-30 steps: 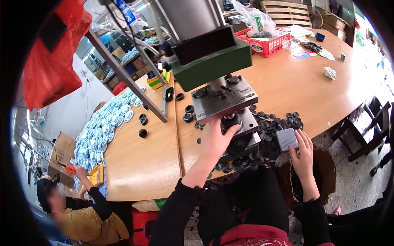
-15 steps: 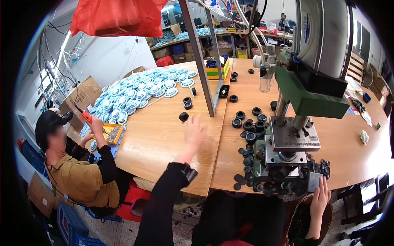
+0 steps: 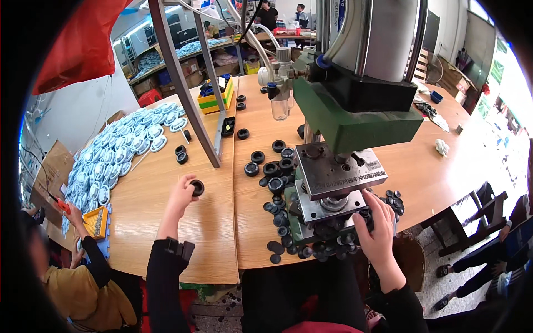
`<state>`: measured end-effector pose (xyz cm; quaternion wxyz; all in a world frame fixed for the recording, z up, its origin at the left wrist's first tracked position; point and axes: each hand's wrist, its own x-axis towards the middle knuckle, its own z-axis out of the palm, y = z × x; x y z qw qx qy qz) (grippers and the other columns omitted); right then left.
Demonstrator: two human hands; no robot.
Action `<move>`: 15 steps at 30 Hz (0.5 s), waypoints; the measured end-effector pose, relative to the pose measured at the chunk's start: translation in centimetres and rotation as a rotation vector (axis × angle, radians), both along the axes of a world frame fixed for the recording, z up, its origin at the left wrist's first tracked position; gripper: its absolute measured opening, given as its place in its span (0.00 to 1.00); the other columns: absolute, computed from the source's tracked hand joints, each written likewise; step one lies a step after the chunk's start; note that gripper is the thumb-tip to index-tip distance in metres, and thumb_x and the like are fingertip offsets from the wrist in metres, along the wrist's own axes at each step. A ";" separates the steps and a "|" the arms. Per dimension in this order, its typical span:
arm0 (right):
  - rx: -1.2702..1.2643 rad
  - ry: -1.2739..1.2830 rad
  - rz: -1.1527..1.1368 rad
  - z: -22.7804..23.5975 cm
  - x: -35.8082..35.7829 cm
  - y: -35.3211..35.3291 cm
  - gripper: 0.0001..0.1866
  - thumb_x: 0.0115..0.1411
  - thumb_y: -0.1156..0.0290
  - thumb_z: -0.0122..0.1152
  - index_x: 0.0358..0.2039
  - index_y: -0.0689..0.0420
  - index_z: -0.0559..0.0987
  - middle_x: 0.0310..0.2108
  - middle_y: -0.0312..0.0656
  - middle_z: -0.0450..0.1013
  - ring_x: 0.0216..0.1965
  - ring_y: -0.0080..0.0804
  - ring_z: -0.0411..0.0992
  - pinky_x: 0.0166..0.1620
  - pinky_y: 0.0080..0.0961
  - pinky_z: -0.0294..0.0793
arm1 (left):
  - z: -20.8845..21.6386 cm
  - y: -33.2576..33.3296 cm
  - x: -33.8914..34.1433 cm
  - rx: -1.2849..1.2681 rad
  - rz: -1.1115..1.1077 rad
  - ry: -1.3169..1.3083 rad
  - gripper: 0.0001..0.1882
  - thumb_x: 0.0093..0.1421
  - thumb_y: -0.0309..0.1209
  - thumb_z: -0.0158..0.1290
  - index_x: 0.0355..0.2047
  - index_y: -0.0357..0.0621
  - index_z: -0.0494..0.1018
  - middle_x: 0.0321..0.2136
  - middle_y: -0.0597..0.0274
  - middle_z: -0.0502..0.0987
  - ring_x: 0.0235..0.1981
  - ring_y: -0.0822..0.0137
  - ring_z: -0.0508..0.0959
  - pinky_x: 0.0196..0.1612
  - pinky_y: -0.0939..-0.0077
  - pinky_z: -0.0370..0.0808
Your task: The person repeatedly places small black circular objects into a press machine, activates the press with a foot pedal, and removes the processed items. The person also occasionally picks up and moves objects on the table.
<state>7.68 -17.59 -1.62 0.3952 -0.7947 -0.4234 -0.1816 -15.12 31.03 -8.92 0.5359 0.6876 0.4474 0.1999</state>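
Note:
My left hand [image 3: 176,203] is closed on a small black tyre [image 3: 198,187], pinching it above the left part of the wooden table. My right hand [image 3: 378,232] has thumb and fingers spread beside the metal die block [image 3: 340,173] of a green press [image 3: 355,119]. Its fingertips are close to the lower plate [image 3: 333,208], and I cannot tell whether they touch it. Black tyres [image 3: 272,169] and flat black discs [image 3: 275,247] lie heaped around the press base. Two more tyres [image 3: 181,155] rest on the table beyond my left hand.
A grey metal post [image 3: 183,83] stands beyond my left hand. Light-blue plastic parts [image 3: 119,147] cover the table's far left. A co-worker [image 3: 83,283] sits at left, near a yellow tray [image 3: 95,222]. One yellow bin [image 3: 215,99] stands behind the post. Red plastic [image 3: 83,44] hangs upper left.
The view has turned right. My left hand, earlier open and reaching toward the tyres, now holds one. My right hand has moved from the grey ridged block at the table edge to the press die.

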 end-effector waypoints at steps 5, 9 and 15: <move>0.079 0.267 -0.001 1.1 -0.4 7.0 0.26 0.56 0.56 0.75 0.50 0.56 0.79 0.47 0.42 0.76 0.54 0.43 0.70 0.64 0.42 0.56 | -0.6 -8.8 -6.6 -0.071 -0.126 0.054 0.22 0.69 0.26 0.50 0.64 0.37 0.69 0.53 0.51 0.74 0.48 0.61 0.80 0.45 0.69 0.84; 0.111 0.139 -0.049 0.7 -0.4 7.5 0.23 0.54 0.55 0.76 0.45 0.54 0.81 0.47 0.40 0.74 0.51 0.44 0.69 0.61 0.42 0.58 | -2.3 -11.1 -8.1 0.460 -0.161 0.365 0.30 0.61 0.31 0.65 0.61 0.35 0.71 0.55 0.46 0.71 0.58 0.52 0.73 0.57 0.60 0.76; 0.079 0.146 -0.008 -1.0 -0.1 2.5 0.34 0.50 0.59 0.79 0.57 0.55 0.79 0.48 0.44 0.72 0.52 0.45 0.69 0.60 0.40 0.62 | 4.2 -17.3 -3.8 0.381 -0.249 0.168 0.31 0.56 0.29 0.68 0.59 0.36 0.73 0.55 0.49 0.70 0.47 0.60 0.80 0.46 0.70 0.82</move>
